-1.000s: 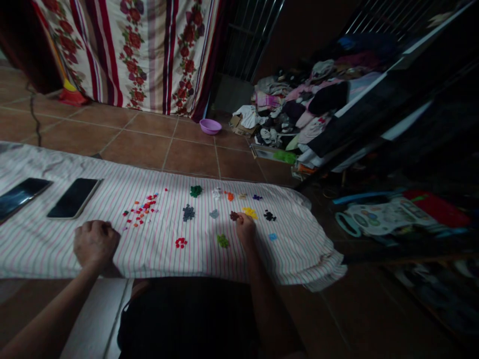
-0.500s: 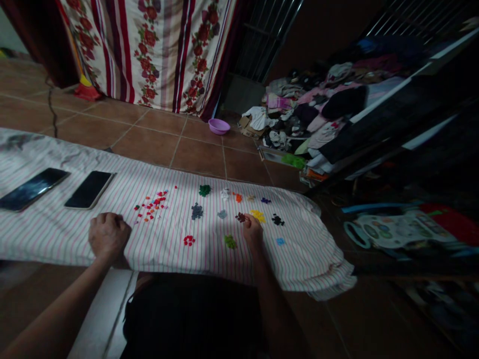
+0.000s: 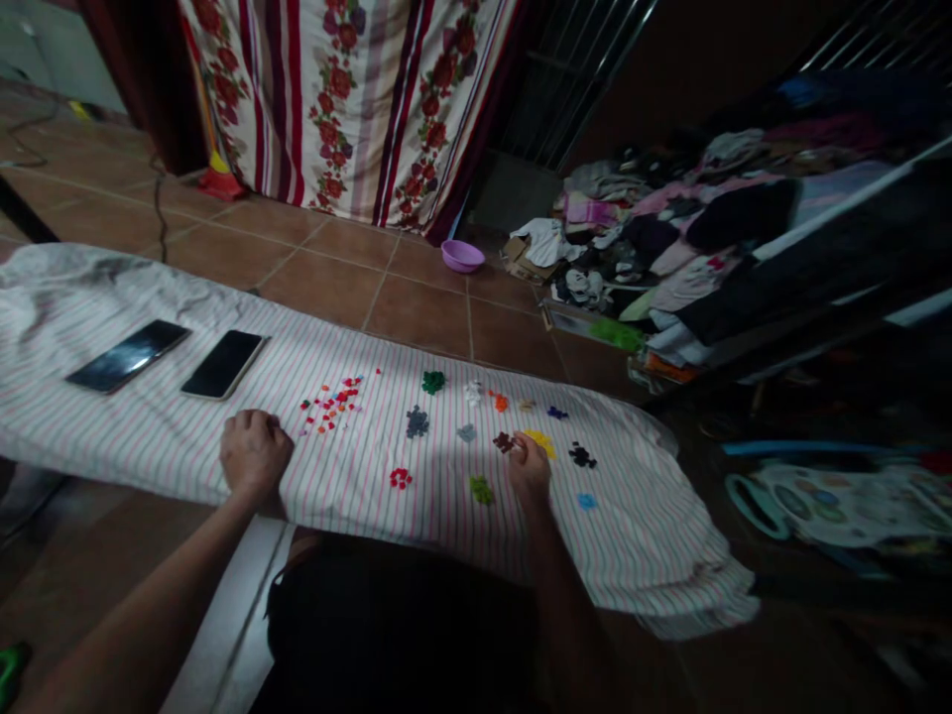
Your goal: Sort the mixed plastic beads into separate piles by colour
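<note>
Small coloured pieces, too small to name, lie sorted by colour in little piles on a striped cloth (image 3: pixel 334 506). My right hand (image 3: pixel 530 468) is closed in a pinch between the brown pile (image 3: pixel 504 442) and the yellow pile (image 3: pixel 540 442), its fingertips at the brown pieces. What they pinch, if anything, cannot be made out. Curled up, my left hand (image 3: pixel 255 453) rests on the cloth left of a mixed, mostly red scatter of pieces (image 3: pixel 334 403). Dark grey (image 3: pixel 417 421), red (image 3: pixel 400 479), light green (image 3: pixel 481 489) and black (image 3: pixel 582 455) piles lie around.
Two phones lie on the cloth: one dark phone (image 3: pixel 128 357) at far left, another phone (image 3: pixel 224 365) nearer my left hand. Beyond, a purple basin (image 3: pixel 462 257) stands on the tiled floor, left of a heap of clothes (image 3: pixel 640 228). A floral curtain (image 3: pixel 357 109) hangs behind.
My view has turned a little left, so everything sits farther right in the picture. Both hands keep nearly the same places on the cloth, the right still by the brown and yellow piles.
</note>
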`<state>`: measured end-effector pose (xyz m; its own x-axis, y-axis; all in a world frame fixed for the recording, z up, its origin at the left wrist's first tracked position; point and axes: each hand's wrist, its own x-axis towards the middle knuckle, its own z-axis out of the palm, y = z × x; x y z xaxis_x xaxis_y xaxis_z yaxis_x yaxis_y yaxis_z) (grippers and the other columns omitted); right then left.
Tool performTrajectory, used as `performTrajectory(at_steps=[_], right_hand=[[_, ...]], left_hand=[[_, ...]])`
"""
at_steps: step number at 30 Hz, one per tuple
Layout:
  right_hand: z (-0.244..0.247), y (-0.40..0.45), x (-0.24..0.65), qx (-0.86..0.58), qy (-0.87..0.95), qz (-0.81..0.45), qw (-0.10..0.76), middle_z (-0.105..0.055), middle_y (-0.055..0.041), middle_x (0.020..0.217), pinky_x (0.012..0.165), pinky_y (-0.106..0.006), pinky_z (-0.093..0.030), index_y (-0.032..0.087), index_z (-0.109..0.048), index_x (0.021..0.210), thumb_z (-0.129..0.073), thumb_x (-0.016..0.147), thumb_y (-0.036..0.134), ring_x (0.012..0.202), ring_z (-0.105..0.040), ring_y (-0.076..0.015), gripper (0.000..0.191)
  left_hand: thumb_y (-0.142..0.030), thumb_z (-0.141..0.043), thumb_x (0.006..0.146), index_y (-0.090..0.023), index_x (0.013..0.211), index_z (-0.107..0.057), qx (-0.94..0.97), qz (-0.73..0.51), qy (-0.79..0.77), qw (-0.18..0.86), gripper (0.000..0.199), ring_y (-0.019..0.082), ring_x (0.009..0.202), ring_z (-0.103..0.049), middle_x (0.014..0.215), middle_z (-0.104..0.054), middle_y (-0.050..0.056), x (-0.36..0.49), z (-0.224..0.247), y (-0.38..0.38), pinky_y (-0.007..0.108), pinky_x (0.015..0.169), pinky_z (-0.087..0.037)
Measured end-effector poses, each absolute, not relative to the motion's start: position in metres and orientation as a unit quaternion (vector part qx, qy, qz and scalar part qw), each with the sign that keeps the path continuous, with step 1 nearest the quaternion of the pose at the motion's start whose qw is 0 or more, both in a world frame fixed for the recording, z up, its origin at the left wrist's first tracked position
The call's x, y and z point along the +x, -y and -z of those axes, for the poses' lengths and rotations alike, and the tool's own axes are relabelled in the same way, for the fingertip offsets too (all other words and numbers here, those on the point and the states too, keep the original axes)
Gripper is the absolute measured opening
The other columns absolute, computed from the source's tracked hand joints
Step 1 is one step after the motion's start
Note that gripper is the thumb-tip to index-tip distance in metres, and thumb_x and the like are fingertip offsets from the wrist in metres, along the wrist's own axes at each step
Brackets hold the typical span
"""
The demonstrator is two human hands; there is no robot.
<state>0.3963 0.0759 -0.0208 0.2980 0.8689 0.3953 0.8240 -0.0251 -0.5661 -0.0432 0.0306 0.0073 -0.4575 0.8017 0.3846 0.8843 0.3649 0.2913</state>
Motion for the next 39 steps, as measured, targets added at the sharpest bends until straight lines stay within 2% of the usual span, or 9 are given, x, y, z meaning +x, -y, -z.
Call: performTrajectory(at_steps=[6, 9, 12, 16, 19, 23, 28, 34, 39], right_hand=[[0.006, -0.076, 0.393, -0.688, 0.612, 0.021, 0.390, -0.063, -0.0146, 0.090, 0.086, -0.046, -0.045, 0.014, -0.063, 0.094, -0.035, 0.072, 0.027, 0.093, -0.057, -0.0280, 0.037], [-0.017, -0.078, 0.364, -0.656, 0.637, 0.030, 0.403, -0.063, -0.0138, 0.091, 0.083, -0.043, -0.046, 0.015, -0.065, 0.094, -0.036, 0.076, 0.030, 0.091, -0.058, -0.0263, 0.037], [-0.038, -0.083, 0.308, -0.605, 0.693, -0.045, 0.390, -0.064, -0.0087, 0.088, 0.077, -0.035, -0.048, 0.018, -0.067, 0.094, -0.041, 0.081, 0.032, 0.081, -0.060, -0.0207, 0.033], [-0.048, -0.092, 0.206, -0.466, 0.795, -0.176, 0.346, -0.065, -0.0055, 0.086, 0.074, -0.029, -0.049, 0.019, -0.067, 0.098, -0.045, 0.085, 0.026, 0.076, -0.059, -0.0161, 0.027], [-0.042, -0.101, 0.137, -0.383, 0.858, -0.189, 0.284, -0.065, -0.0062, 0.099, 0.089, -0.033, -0.045, 0.021, -0.067, 0.103, -0.048, 0.086, 0.019, 0.095, -0.057, -0.0186, 0.026], [-0.030, -0.116, 0.079, -0.371, 0.893, -0.166, 0.192, -0.064, -0.0073, 0.106, 0.094, -0.034, -0.040, 0.021, -0.065, 0.110, -0.053, 0.085, 0.016, 0.103, -0.053, -0.0203, 0.029], [-0.019, -0.133, 0.058, -0.401, 0.894, -0.155, 0.125, -0.064, -0.0085, 0.100, 0.090, -0.031, -0.038, 0.021, -0.068, 0.100, -0.053, 0.088, 0.018, 0.101, -0.052, -0.0195, 0.020], [-0.022, -0.139, 0.061, -0.411, 0.887, -0.163, 0.132, -0.064, -0.0066, 0.095, 0.087, -0.031, -0.039, 0.022, -0.069, 0.093, -0.056, 0.087, 0.021, 0.096, -0.054, -0.0195, 0.015], [-0.036, -0.129, 0.075, -0.414, 0.864, -0.198, 0.206, -0.065, -0.0057, 0.099, 0.088, -0.029, -0.042, 0.020, -0.068, 0.097, -0.057, 0.088, 0.024, 0.095, -0.057, -0.0172, 0.015]], left_hand=[[-0.023, -0.042, 0.080, -0.017, 0.079, -0.057, -0.516, 0.231, 0.819, 0.097, 0.016, 0.024, 0.088, -0.046, 0.088, -0.058, 0.011, -0.044, -0.007, -0.033, 0.035, 0.077, -0.037], [-0.022, -0.042, 0.081, -0.017, 0.079, -0.057, -0.518, 0.237, 0.816, 0.100, 0.016, 0.024, 0.088, -0.045, 0.087, -0.058, 0.011, -0.043, -0.007, -0.032, 0.036, 0.076, -0.036], [-0.021, -0.042, 0.081, -0.017, 0.080, -0.058, -0.518, 0.245, 0.814, 0.094, 0.016, 0.024, 0.088, -0.045, 0.086, -0.057, 0.012, -0.043, -0.006, -0.031, 0.037, 0.077, -0.036], [-0.020, -0.043, 0.080, -0.018, 0.080, -0.058, -0.520, 0.249, 0.812, 0.088, 0.015, 0.025, 0.088, -0.045, 0.087, -0.056, 0.012, -0.044, -0.006, -0.032, 0.038, 0.077, -0.036], [-0.019, -0.043, 0.080, -0.018, 0.079, -0.057, -0.523, 0.247, 0.811, 0.091, 0.014, 0.025, 0.087, -0.045, 0.086, -0.056, 0.012, -0.044, -0.007, -0.032, 0.038, 0.077, -0.036], [-0.018, -0.043, 0.081, -0.018, 0.078, -0.056, -0.526, 0.246, 0.808, 0.096, 0.013, 0.025, 0.086, -0.045, 0.085, -0.056, 0.011, -0.044, -0.007, -0.033, 0.038, 0.077, -0.036], [-0.017, -0.042, 0.081, -0.019, 0.078, -0.056, -0.528, 0.256, 0.804, 0.099, 0.014, 0.025, 0.085, -0.045, 0.083, -0.055, 0.011, -0.045, -0.005, -0.033, 0.039, 0.077, -0.036], [-0.018, -0.041, 0.081, -0.018, 0.078, -0.056, -0.524, 0.257, 0.807, 0.089, 0.016, 0.025, 0.085, -0.045, 0.084, -0.056, 0.012, -0.044, -0.006, -0.033, 0.039, 0.077, -0.036], [-0.021, -0.041, 0.080, -0.017, 0.079, -0.057, -0.523, 0.253, 0.810, 0.082, 0.016, 0.025, 0.087, -0.045, 0.086, -0.057, 0.012, -0.042, -0.012, -0.030, 0.037, 0.077, -0.037]])
